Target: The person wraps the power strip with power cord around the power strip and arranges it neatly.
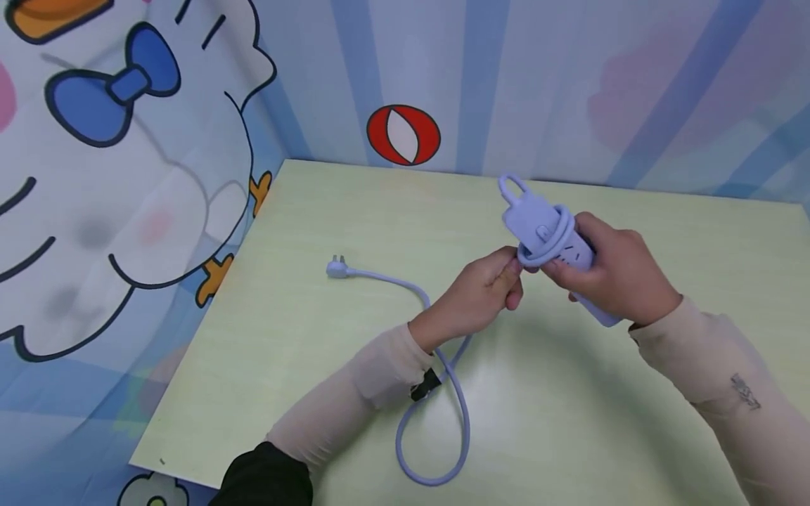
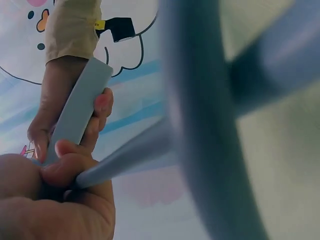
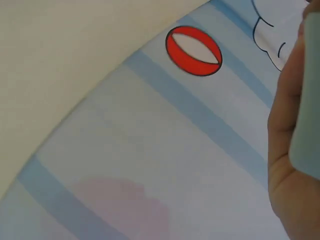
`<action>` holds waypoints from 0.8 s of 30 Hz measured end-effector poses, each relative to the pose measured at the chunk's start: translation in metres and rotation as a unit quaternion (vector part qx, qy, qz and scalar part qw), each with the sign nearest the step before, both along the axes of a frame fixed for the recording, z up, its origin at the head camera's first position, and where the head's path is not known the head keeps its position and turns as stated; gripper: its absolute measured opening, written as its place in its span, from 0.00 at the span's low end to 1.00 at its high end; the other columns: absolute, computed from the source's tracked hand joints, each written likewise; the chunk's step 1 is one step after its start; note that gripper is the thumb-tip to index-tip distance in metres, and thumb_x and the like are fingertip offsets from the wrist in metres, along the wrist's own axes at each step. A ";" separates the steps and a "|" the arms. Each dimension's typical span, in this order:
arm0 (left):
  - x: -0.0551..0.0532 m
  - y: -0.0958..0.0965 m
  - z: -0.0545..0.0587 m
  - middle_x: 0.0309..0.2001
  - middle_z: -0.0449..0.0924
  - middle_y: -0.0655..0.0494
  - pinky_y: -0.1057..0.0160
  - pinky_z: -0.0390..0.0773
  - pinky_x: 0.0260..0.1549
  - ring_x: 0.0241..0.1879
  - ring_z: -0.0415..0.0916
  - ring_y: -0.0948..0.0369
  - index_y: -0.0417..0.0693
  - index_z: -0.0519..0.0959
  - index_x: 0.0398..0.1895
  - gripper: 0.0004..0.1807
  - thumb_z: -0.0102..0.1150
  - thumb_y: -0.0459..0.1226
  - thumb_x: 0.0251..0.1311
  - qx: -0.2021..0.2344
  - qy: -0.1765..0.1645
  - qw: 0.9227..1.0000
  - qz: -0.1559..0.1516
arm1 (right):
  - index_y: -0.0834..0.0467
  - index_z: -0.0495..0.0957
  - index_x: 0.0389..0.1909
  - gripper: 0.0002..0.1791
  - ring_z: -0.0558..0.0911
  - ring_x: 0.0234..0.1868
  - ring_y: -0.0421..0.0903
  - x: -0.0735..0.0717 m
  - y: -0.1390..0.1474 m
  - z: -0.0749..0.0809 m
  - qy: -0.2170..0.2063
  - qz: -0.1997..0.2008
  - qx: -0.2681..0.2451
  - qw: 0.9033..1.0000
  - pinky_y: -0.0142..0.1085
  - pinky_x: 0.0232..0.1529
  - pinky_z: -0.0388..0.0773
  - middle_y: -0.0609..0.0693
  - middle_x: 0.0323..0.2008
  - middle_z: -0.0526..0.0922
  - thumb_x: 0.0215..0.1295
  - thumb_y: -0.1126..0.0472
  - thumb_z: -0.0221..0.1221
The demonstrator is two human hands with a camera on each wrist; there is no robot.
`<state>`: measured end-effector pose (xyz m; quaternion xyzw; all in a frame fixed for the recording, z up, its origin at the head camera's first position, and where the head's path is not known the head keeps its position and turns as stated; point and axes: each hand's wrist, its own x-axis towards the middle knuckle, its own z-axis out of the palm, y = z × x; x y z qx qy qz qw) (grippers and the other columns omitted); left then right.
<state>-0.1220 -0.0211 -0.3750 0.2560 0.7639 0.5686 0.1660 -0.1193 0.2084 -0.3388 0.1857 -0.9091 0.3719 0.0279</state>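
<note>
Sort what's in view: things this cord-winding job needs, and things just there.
In the job:
- strip
- cord, partly wound round the strip
- plug, on the table

Just there:
- backdrop
- ball, printed on it

Lavender power strip [image 1: 577, 251] and cord [image 1: 466, 422], pale yellow table [image 1: 266, 337]
Beyond its far edge, blue-striped backdrop [image 1: 481, 84] with red-and-white ball [image 1: 403, 135].

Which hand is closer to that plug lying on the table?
Left. The left hand, pinching the cord, is just right of the plug; the right hand is farther right, gripping the power strip.
</note>
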 end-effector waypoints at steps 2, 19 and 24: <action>0.001 0.003 0.000 0.30 0.74 0.54 0.70 0.66 0.33 0.28 0.65 0.64 0.39 0.77 0.61 0.17 0.38 0.39 0.94 -0.013 -0.001 1.000 -0.013 | 0.68 0.76 0.63 0.21 0.86 0.22 0.44 -0.001 0.000 0.001 -0.071 -0.015 -0.033 0.997 0.41 0.29 0.84 0.68 0.45 0.88 0.76 0.63 0.68; 0.024 -0.012 0.029 0.26 0.69 0.59 0.67 0.64 0.25 0.23 0.67 0.61 0.39 0.79 0.56 0.14 0.46 0.38 0.91 -0.270 0.145 0.952 0.002 | 0.73 0.73 0.54 0.28 0.82 0.24 0.58 -0.008 0.014 -0.012 0.036 -0.097 0.098 0.990 0.45 0.25 0.73 0.71 0.35 0.86 0.72 0.53 0.70; 0.027 -0.022 0.040 0.23 0.68 0.60 0.66 0.62 0.22 0.22 0.67 0.61 0.41 0.80 0.43 0.13 0.52 0.38 0.88 -0.337 0.267 0.903 -0.019 | 0.72 0.72 0.52 0.28 0.79 0.20 0.55 -0.010 0.021 -0.024 0.067 -0.083 0.147 0.983 0.46 0.22 0.71 0.67 0.27 0.84 0.71 0.53 0.72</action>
